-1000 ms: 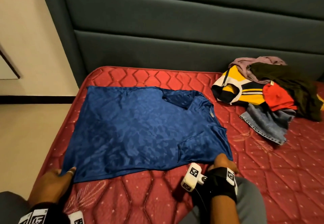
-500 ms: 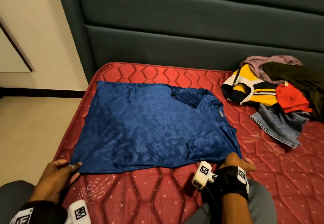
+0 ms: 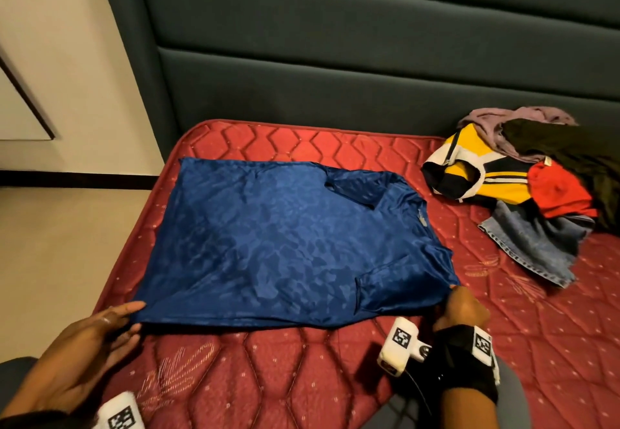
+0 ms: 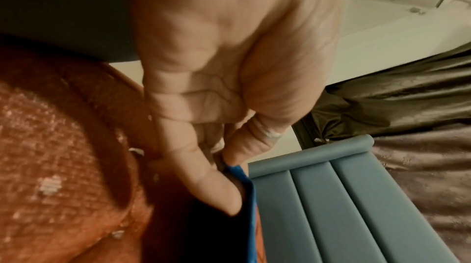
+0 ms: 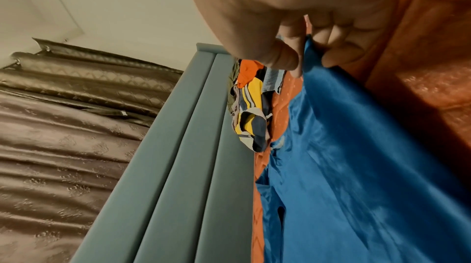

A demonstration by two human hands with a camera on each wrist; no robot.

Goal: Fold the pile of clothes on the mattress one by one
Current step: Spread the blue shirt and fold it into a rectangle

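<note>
- Pinching the blue shirt (image 3: 285,244) at its near corners, my left hand (image 3: 90,338) and right hand (image 3: 464,306) grip it on the red quilted mattress (image 3: 302,378).
- No readable writing; clothes pile (image 3: 536,187) lies against the teal padded headboard (image 3: 369,59).

Left hand (image 3: 97,334): low at the near left, thumb and forefinger pinching the blue shirt (image 3: 285,244) at its corner (wrist camera confirms the pinch). Right hand (image 3: 464,306): near right, knuckles up, fingers curled, pinching the shirt's other near corner; black strap round the wrist.
</note>
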